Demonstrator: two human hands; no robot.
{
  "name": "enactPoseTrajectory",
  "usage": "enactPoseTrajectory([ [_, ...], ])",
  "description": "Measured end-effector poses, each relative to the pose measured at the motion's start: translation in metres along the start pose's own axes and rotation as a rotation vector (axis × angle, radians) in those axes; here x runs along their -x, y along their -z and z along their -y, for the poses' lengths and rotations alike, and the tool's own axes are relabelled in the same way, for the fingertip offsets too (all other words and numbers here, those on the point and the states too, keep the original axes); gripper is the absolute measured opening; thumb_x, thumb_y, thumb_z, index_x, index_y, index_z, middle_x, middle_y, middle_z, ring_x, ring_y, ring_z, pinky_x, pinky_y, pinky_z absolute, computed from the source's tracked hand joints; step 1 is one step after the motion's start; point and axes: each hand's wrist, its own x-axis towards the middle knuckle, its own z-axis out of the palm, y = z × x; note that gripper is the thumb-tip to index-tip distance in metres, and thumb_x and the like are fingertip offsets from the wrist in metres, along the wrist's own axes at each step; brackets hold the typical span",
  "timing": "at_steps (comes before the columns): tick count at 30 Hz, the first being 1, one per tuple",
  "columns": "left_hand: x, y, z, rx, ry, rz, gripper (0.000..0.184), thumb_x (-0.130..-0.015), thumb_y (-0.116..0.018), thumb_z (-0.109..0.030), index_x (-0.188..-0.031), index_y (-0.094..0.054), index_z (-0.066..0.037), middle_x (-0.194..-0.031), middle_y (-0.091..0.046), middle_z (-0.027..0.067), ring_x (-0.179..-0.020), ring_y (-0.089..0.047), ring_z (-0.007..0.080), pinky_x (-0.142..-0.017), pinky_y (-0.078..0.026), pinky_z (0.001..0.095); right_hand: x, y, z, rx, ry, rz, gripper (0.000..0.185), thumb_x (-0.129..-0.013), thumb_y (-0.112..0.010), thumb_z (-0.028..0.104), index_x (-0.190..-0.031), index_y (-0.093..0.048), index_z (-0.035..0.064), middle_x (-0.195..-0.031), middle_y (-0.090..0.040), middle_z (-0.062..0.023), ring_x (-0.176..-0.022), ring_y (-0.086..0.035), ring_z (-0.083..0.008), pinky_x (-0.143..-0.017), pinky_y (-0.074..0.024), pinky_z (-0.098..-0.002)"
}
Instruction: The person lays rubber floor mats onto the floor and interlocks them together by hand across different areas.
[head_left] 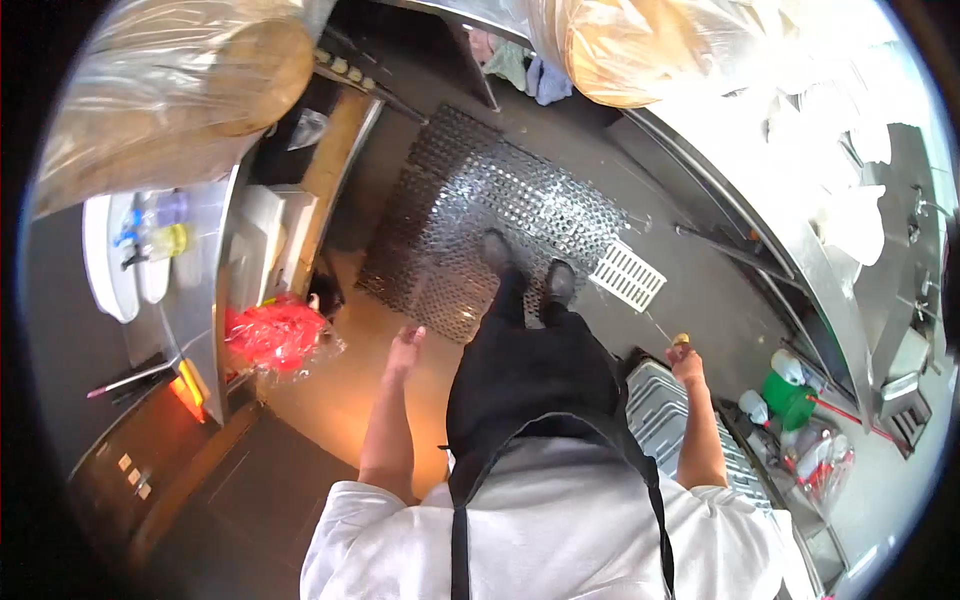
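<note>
Head view: right hand (688,364) grips a thin yellow-handled tool (681,340); left hand (404,353) hangs loosely open, well apart.

I'm watching the feed from here, and no text comes up readable for me: the bottles (165,241) on the left are too small and blurred to give me a label, the red plastic bag (278,332) shows me no legible print, and over right, the green container (790,401) gives me no readable brand or number either.
</note>
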Motion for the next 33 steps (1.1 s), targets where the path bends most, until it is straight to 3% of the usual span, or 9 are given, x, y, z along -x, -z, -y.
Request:
enactPoseTrajectory([
  [4, -0.004, 0.032, 0.015, -0.104, -0.077, -0.051, 0.059, -0.097, -0.061, -0.042, -0.140, -0.051, -0.001, -0.136, -0.058, 0.0197, -0.128, -0.054, 0.0278, -0.105, -0.043, 0.0360, -0.023, -0.013, 0.037, -0.353, 0.130, -0.121, 0.047, -0.092, -0.068, 0.038, -0.125, -0.060, 0.0057, -0.116, -0.068, -0.0191, -0.107, -0.066, -0.0318, -0.094, -0.0503, -0.0394],
  [5, -0.014, 0.045, 0.018, -0.174, -0.076, -0.029, 0.061, -0.097, -0.061, -0.042, -0.140, -0.050, 0.000, -0.137, -0.057, 0.0210, -0.130, -0.054, 0.0284, -0.106, -0.042, 0.0363, -0.022, -0.017, 0.051, -0.657, 0.179, -0.103, 0.046, -0.095, -0.066, 0.035, -0.125, -0.059, 0.0014, -0.114, -0.068, -0.0128, -0.101, -0.064, -0.0205, -0.092, -0.0491, -0.0327],
  [9, -0.060, 0.094, -0.024, -0.690, -0.179, 0.003, 0.064, -0.095, -0.064, -0.043, -0.138, -0.051, 0.002, -0.136, -0.057, 0.0234, -0.129, -0.054, 0.0299, -0.106, -0.043, 0.0377, 0.033, -0.044, 0.085, -1.017, 0.266, -0.222, 0.047, -0.096, -0.066, 0.035, -0.126, -0.059, -0.0013, -0.109, -0.067, -0.0052, -0.097, -0.059, -0.0132, -0.087, -0.0487, -0.0302],
  [14, -0.109, 0.103, -0.142, -0.443, -0.391, 0.052, 0.059, -0.095, -0.064, -0.040, -0.137, -0.053, 0.000, -0.132, -0.060, 0.0223, -0.125, -0.057, 0.0289, -0.104, -0.043, 0.0362, 0.106, -0.232, 0.023, -1.111, -0.255, -0.317, 0.033, -0.099, -0.063, 0.029, -0.119, -0.062, 0.0038, -0.087, -0.061, 0.0013, -0.078, -0.053, -0.0084, -0.069, -0.0441, -0.0246],
  [18, -0.137, 0.129, -0.163, -0.279, -0.307, 0.280, 0.060, -0.097, -0.062, -0.041, -0.140, -0.049, 0.000, -0.135, -0.058, 0.0158, -0.123, -0.055, 0.0248, -0.103, -0.042, 0.0355, 0.213, -0.240, 0.120, -1.480, -0.830, -0.294, 0.050, -0.095, -0.065, 0.040, -0.130, -0.055, 0.0063, -0.104, -0.062, -0.0053, -0.085, -0.058, -0.0160, -0.070, -0.0471, -0.0320],
  [20, -0.157, 0.155, -0.152, -0.391, -0.266, 0.345, 0.066, -0.097, -0.059, -0.048, -0.146, -0.043, -0.008, -0.140, -0.053, 0.0104, -0.126, -0.050, 0.0236, -0.101, -0.042, 0.0386, 0.237, -0.266, 0.152, -1.373, -0.729, -0.216, 0.056, -0.093, -0.067, 0.042, -0.135, -0.053, 0.0062, -0.120, -0.062, -0.0086, -0.097, -0.062, -0.0224, -0.078, -0.0493, -0.0362],
  [22, -0.176, 0.181, -0.122, -0.438, -0.288, 0.262, 0.059, -0.097, -0.063, -0.043, -0.139, -0.051, -0.003, -0.132, -0.060, 0.0127, -0.121, -0.056, 0.0236, -0.101, -0.043, 0.0361, 0.237, -0.316, 0.161, -0.992, -0.420, -0.263, 0.051, -0.093, -0.068, 0.040, -0.128, -0.057, 0.0040, -0.124, -0.063, -0.0117, -0.101, -0.063, -0.0237, -0.083, -0.0500, -0.0382],
  [26, -0.204, 0.236, -0.054, -0.542, -0.282, 0.169, 0.057, -0.094, -0.066, -0.041, -0.130, -0.058, 0.002, -0.128, -0.064, 0.0173, -0.120, -0.059, 0.0261, -0.103, -0.044, 0.0356, 0.245, -0.267, 0.246, -0.640, -0.212, -0.292, 0.050, -0.092, -0.068, 0.040, -0.122, -0.060, 0.0016, -0.114, -0.063, -0.0207, -0.101, -0.065, -0.0297, -0.086, -0.0514, -0.0400],
  [33, -0.199, 0.281, 0.027, -0.518, -0.273, 0.056, 0.057, -0.094, -0.065, -0.043, -0.130, -0.058, 0.001, -0.130, -0.063, 0.0167, -0.122, -0.058, 0.0292, -0.105, -0.042, 0.0374, 0.160, -0.271, 0.360, -0.819, -0.018, -0.243, 0.051, -0.091, -0.065, 0.041, -0.125, -0.062, 0.0033, -0.123, -0.065, -0.0217, -0.117, -0.062, -0.0347, -0.101, -0.0474, -0.0423],
])
